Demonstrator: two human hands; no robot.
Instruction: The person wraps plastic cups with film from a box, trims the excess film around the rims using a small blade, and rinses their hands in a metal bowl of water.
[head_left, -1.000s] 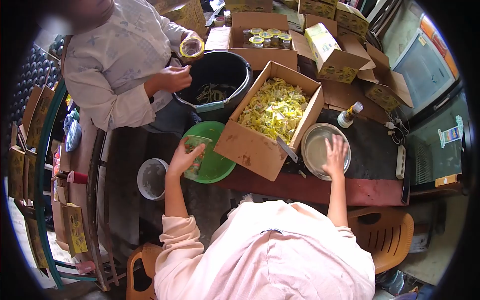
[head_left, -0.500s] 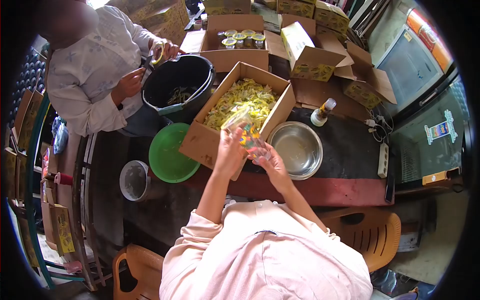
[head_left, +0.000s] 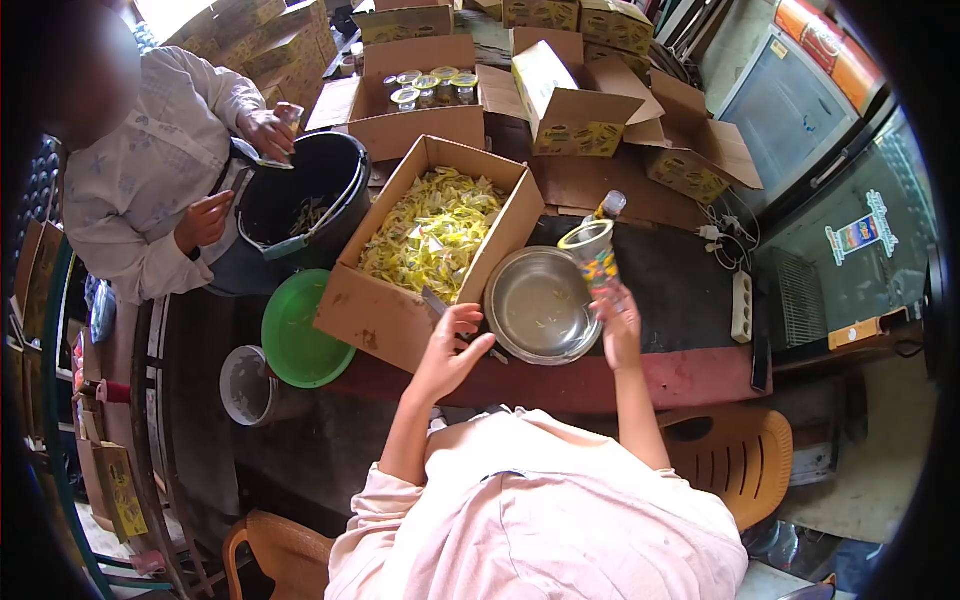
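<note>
My right hand (head_left: 619, 322) is closed around the lower part of a clear jar (head_left: 597, 258) with a colourful printed pattern and a yellow rim. The jar stands tilted above the right edge of a round metal bowl (head_left: 543, 300). My left hand (head_left: 452, 345) is open, thumb apart from the fingers, beside the front corner of a cardboard box (head_left: 365, 312). Yellow wrappers or labels (head_left: 430, 235) fill that box. A grey blade-like piece (head_left: 433, 300) shows just behind my left fingers; the rest of it is hidden.
A co-worker's hand (head_left: 270, 132) holds a clear jar over a black bucket (head_left: 340, 215); the other holds a knife. A green basin (head_left: 305, 335) and a pale bucket (head_left: 248, 385) stand left. Lidded jars (head_left: 425, 88) fill a box behind. Another bottle (head_left: 610, 205) stands beyond the bowl.
The jar has gone from both hands to my right hand alone, moving right over the bowl's edge. My left hand has let go and lowered beside the box. The view has shifted right.
</note>
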